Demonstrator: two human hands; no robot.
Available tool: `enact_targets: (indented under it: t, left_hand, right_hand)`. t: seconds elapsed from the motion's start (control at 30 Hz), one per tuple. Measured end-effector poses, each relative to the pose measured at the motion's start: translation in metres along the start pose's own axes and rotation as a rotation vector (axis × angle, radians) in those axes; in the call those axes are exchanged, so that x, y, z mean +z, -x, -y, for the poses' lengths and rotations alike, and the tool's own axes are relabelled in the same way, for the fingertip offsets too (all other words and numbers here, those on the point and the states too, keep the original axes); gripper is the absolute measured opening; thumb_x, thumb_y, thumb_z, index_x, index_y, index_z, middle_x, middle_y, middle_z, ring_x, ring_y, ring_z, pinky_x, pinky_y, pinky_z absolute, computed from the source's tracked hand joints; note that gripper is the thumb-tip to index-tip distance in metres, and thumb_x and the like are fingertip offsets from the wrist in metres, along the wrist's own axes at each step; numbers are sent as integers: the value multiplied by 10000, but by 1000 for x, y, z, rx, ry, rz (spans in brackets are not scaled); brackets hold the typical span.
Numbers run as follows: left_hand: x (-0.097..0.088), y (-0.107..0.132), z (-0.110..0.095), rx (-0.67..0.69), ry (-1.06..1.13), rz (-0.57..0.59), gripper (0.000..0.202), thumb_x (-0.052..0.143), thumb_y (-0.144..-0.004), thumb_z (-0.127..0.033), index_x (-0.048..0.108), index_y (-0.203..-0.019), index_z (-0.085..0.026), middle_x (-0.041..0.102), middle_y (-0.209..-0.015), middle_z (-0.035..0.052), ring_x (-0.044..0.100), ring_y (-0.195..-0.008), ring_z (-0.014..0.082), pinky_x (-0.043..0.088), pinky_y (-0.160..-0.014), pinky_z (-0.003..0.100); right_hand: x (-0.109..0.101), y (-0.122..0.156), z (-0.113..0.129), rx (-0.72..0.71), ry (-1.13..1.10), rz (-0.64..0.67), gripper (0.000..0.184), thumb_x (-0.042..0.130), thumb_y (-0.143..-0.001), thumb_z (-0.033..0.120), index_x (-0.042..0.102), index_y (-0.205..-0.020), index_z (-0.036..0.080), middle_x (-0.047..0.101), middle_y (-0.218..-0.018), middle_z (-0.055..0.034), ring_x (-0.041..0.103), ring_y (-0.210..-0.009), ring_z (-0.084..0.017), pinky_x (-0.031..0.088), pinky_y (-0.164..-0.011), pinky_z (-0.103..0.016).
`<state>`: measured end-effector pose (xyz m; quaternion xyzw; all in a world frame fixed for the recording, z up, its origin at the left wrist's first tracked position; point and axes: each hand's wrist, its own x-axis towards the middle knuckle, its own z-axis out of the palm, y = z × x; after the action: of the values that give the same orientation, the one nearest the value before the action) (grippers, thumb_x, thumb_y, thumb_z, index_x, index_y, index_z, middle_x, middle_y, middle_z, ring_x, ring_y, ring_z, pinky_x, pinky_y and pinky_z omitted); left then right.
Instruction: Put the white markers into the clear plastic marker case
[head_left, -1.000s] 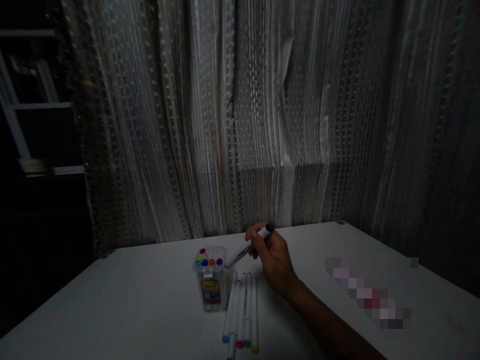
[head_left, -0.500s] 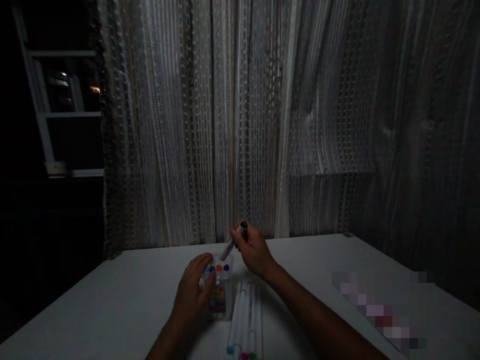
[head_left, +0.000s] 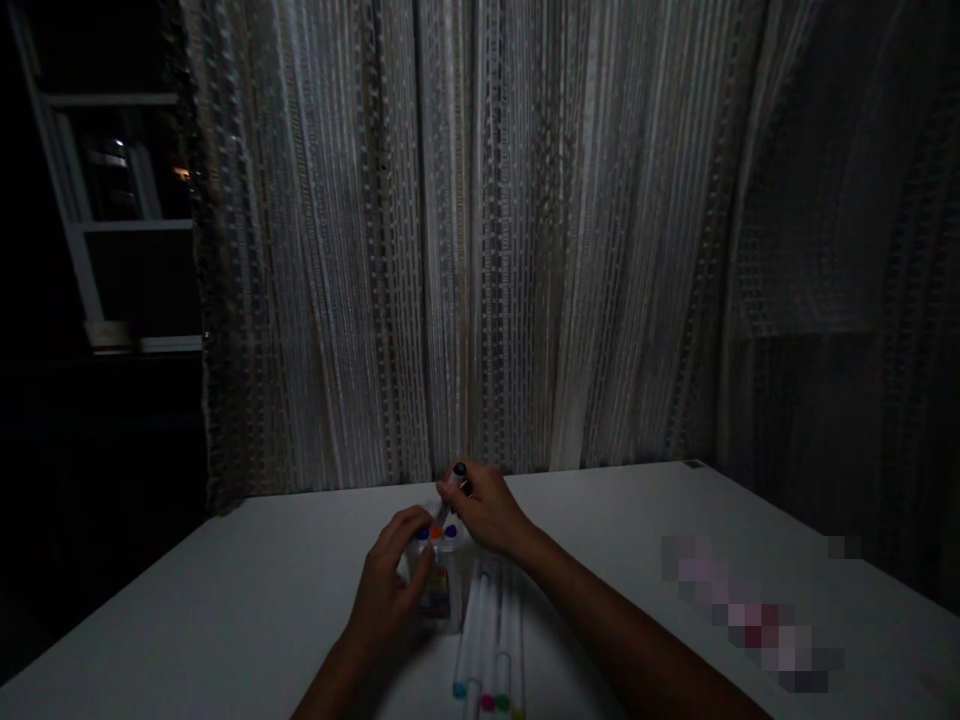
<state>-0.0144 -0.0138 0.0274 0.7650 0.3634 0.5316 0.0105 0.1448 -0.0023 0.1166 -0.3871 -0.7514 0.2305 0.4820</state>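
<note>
A clear plastic marker case (head_left: 453,590) with a coloured label stands upright on the table. Blue, orange and purple marker ends show at its top. My left hand (head_left: 386,575) is curled round its left side and upper edge. My right hand (head_left: 491,512) pinches a white marker (head_left: 454,482) with a dark end up; it tilts, and its lower end reaches the case's opening behind the orange end. How deep it goes is hidden. Just right of the case, several white markers (head_left: 484,625) lie side by side, with blue, pink, green and yellow ends towards me.
The white table (head_left: 247,600) runs back to a striped curtain (head_left: 510,250). A pixelated patch (head_left: 757,615) covers something on the right side. At the far left is a dark window (head_left: 139,225), with a pale container (head_left: 110,336) by its lower edge.
My right hand has moved left and slightly down, bringing the marker from above the case to its opening. My left hand stays on the case. The view has shifted slightly.
</note>
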Motion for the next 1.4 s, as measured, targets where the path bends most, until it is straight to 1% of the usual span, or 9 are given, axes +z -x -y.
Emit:
enact_targets:
  t: [0.2,0.3,0.4,0.6,0.9,1.0,1.13,1.23,1.4]
  left_hand:
    - [1,-2,3,3,19,-27,227,511,-840,-275,579,-1033,-178,626,-1064,106,596,-1009,209,499,-872,347]
    - [0,-6,2,-4,2,-6,234,530,-830,-294,584,-1029,-182,626,-1064,108,584,-1024,219,494,-882,365]
    - [-1,-8,2,13,-10,25,233,540,-824,-313,593,-1010,-182,631,-1049,107,577,-1030,225,488,-895,379]
    - [-1,-7,6,25,-15,58,252,541,-827,-316,572,-1042,-188,615,-1083,115,564,-1048,221,474,-913,387]
    - [-3,-10,-5,-99,55,66,256,520,-832,-361,574,-1015,-189,618,-1021,101,587,-967,210,492,-846,360]
    - [-6,-14,-9,-132,64,86,272,528,-821,-383,585,-1003,-189,623,-1003,97,599,-933,209,500,-815,352]
    - [-6,-18,-9,-130,74,115,277,533,-817,-379,578,-1002,-178,625,-976,96,599,-919,209,502,-809,353]
    - [-2,-13,-6,-120,74,62,252,538,-819,-351,559,-1000,-176,619,-964,86,597,-908,198,506,-794,337]
    - [5,1,5,-50,74,-46,242,554,-812,-330,565,-1007,-188,595,-1071,102,572,-1019,218,485,-871,368]
  right_hand:
    - [6,-8,-9,286,-230,33,165,498,-789,168,472,-626,175,487,-484,45,506,-439,-103,392,-446,-200]
    - [5,-10,-14,352,-293,31,184,482,-813,195,462,-631,176,491,-471,45,501,-416,-100,402,-430,-197]
    - [2,-10,-13,303,-182,26,180,491,-818,216,483,-644,170,506,-490,37,507,-435,-97,392,-448,-193]
    - [-1,-8,-1,107,262,112,132,550,-775,236,574,-676,152,619,-659,-29,575,-629,-142,374,-552,-220]
    - [-1,-12,-14,370,-71,119,253,460,-827,198,483,-576,170,500,-443,20,511,-429,-110,384,-458,-200]
    - [0,-12,-13,327,-74,161,255,458,-816,173,479,-562,169,512,-460,19,507,-428,-105,377,-455,-198]
    - [1,-13,-3,192,84,138,150,542,-763,178,520,-615,165,552,-509,20,544,-514,-114,367,-495,-195]
    - [2,-14,7,102,161,101,100,538,-778,209,544,-687,167,585,-579,12,562,-571,-121,363,-517,-200]
    - [4,-11,14,61,284,197,225,452,-848,251,562,-674,159,598,-600,-14,567,-588,-129,342,-526,-211]
